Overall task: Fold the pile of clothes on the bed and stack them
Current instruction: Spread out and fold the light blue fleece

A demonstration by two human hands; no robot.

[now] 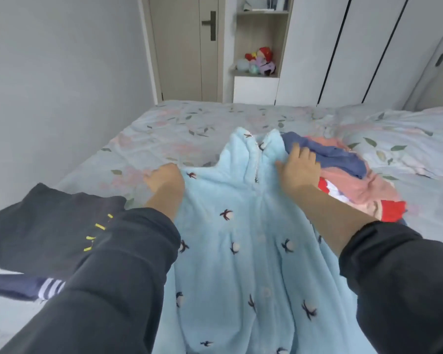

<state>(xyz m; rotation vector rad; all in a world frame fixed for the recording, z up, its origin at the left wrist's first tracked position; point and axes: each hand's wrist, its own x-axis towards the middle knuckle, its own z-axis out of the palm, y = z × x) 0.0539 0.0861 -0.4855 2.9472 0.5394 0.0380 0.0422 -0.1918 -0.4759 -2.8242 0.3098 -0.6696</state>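
Note:
A light blue fleece pyjama top (241, 226) with small dark embroidered motifs lies spread front-up on the bed (164, 134), collar pointing away from me. My left hand (165, 178) grips its left shoulder with curled fingers. At the right shoulder my right hand (298, 166) lies flat on the fabric, fingers straight. Just right of that hand sits the unfolded pile (353, 180): a dark blue piece on pink and red ones. At my left lies a folded dark garment (49, 231) with yellow marks, on top of a navy garment with white stripes (46, 288).
The bed has a pale floral sheet, and a matching pillow (407, 146) lies at the right. A grey wall runs along the left side. Beyond the bed stand a door (187, 47), a shelf with plush toys (260, 61) and white wardrobes (356, 47).

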